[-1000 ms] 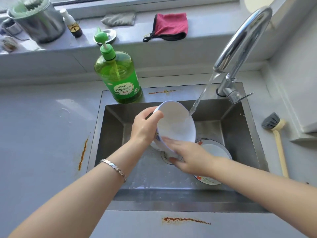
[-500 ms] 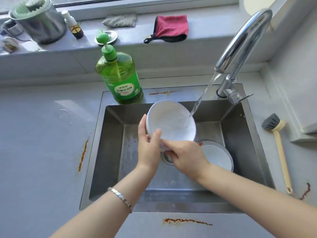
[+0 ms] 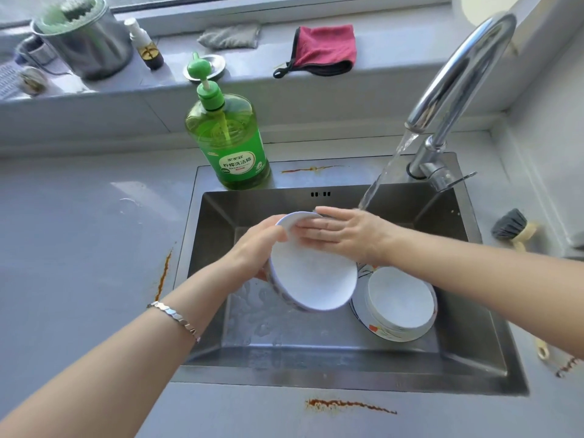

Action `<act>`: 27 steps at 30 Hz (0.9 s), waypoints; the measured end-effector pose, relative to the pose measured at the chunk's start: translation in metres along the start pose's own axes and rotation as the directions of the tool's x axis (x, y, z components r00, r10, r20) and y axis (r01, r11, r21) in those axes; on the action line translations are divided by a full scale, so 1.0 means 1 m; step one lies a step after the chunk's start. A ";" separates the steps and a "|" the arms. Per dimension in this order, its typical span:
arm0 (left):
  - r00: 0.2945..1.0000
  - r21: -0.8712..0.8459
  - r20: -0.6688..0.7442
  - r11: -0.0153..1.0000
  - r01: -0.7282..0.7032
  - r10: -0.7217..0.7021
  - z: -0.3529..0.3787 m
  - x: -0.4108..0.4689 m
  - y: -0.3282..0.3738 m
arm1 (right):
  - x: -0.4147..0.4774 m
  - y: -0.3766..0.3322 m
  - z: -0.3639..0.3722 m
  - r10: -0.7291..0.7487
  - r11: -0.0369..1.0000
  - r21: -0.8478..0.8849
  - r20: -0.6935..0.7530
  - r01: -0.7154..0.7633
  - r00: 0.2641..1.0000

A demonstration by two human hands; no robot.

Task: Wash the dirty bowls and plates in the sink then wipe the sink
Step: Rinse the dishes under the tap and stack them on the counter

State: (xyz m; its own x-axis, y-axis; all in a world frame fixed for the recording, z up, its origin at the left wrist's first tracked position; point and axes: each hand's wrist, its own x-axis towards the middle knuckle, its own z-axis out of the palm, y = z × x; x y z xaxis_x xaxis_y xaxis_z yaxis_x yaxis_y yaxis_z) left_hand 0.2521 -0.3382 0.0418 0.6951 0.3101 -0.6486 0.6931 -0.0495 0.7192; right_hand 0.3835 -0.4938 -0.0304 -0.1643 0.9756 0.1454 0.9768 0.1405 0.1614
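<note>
I am gripping the bowl point(image 3: 313, 279) by its left rim with my left hand point(image 3: 259, 245), over the sink point(image 3: 215, 235). The bowl is now tilting mouth-up toward me; being round, it has no long axis. My right hand point(image 3: 344, 237) has moved from the near rim and is lying flat-fingered across the far rim, so I judge rubbing is underway.
</note>
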 end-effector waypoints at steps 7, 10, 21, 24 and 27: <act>0.977 -0.074 -0.184 0.993 0.093 -0.105 0.002 0.006 0.002 | -0.011 -0.075 -0.024 0.399 0.540 0.672 0.326 -0.507 0.857; 0.965 -0.106 -0.149 0.974 0.200 -0.214 0.010 0.005 0.011 | 0.000 -0.092 -0.034 0.658 0.196 0.862 0.239 -0.468 0.715; 0.835 0.247 -0.126 0.832 -0.497 0.536 0.058 -0.005 -0.040 | -0.016 -0.056 -0.044 0.656 -0.751 0.616 0.737 0.237 0.164; 0.803 0.394 0.055 0.726 -0.564 0.594 0.095 -0.006 -0.050 | -0.020 -0.052 -0.044 0.609 -0.776 0.562 0.785 0.287 0.112; 0.862 0.336 -0.025 0.816 -0.470 0.507 0.106 0.015 -0.032 | -0.025 -0.054 -0.047 0.593 -0.781 0.536 0.797 0.322 0.111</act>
State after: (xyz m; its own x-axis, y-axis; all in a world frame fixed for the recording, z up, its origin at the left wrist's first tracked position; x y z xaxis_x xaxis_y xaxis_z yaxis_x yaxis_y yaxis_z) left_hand 0.2607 -0.4326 -0.0180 0.9455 0.2658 -0.1883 0.3029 -0.5052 0.8081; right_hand 0.3282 -0.5333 0.0027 0.6704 0.3262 -0.6664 -0.7420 0.2949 -0.6021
